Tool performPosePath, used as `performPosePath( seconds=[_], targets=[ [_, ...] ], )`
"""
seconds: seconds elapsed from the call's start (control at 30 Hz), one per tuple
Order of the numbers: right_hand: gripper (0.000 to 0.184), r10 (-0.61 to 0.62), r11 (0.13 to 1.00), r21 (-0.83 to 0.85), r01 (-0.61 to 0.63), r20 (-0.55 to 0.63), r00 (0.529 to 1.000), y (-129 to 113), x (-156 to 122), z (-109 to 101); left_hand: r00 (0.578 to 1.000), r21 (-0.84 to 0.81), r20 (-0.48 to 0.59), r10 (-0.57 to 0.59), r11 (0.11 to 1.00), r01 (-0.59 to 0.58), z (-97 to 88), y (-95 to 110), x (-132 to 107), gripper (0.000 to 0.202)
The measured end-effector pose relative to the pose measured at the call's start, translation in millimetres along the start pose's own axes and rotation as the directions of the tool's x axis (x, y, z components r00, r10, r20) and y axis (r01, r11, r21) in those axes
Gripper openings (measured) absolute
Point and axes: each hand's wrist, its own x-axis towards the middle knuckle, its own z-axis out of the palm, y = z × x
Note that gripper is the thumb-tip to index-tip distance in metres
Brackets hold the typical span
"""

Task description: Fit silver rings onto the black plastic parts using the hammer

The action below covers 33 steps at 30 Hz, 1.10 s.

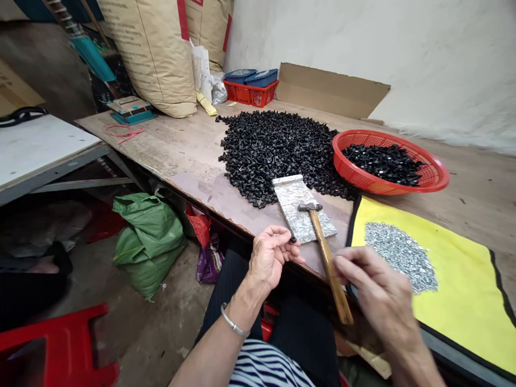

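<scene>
Between the thumb and fingers of my left hand (271, 252) is a small black plastic clip (293, 239), held just off the near edge of a metal plate (296, 207). A hammer (322, 242) lies with its head on that plate and its wooden handle jutting over the table edge. Beside the handle, my right hand (381, 293) is closed in a pinch; whatever its fingertips hold, if anything, is hidden. Small silver metal pieces (399, 255) are heaped on a yellow cloth (463, 269) to the right.
A wide pile of black plastic clips (278, 148) covers the table's middle. A red basket (437, 174) contains more black parts. Behind stand large paper sacks (155, 54), a red crate (258, 95) and cardboard (326, 88). A green sack (149, 236) and red stool (60, 344) are on the floor.
</scene>
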Motion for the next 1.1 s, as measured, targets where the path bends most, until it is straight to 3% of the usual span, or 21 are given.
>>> performPosePath(
  seconds=[0.1, 0.23, 0.33, 0.47, 0.8, 1.1],
  targets=[
    [0.023, 0.000, 0.974, 0.223, -0.026, 0.116, 0.993, -5, -5, 38, 0.998, 0.055, -0.019, 0.054, 0.997, -0.053, 2.5, -1, -8, 0.023],
    [0.020, 0.009, 0.946, 0.322, -0.036, 0.085, 0.996, -3, -2, 59, 0.985, 0.127, -0.036, 0.167, 0.979, -0.161, -1.0, -3, -17, 0.026],
    [0.017, 0.001, 0.935, 0.354, -0.022, 0.059, 0.998, -1, -1, 61, 0.980, 0.180, -0.046, 0.194, 0.967, -0.183, -4.5, -5, -19, 0.026],
    [0.014, -0.011, 0.938, 0.347, 0.003, 0.019, 1.000, 3, 0, 61, 0.985, 0.195, -0.089, 0.147, 0.972, -0.128, -7.1, -8, -18, 0.017],
    [0.016, 0.054, 0.908, 0.413, -0.072, 0.057, 0.997, 16, 7, 60, 0.981, 0.235, -0.099, 0.164, 0.962, -0.137, -5.6, -12, -19, 0.017],
    [0.021, 0.202, 0.775, 0.563, -0.287, 0.210, 0.957, 11, 17, 52, 0.981, 0.363, 0.011, 0.193, 0.914, -0.184, -6.5, -12, -19, 0.006]
  ],
)
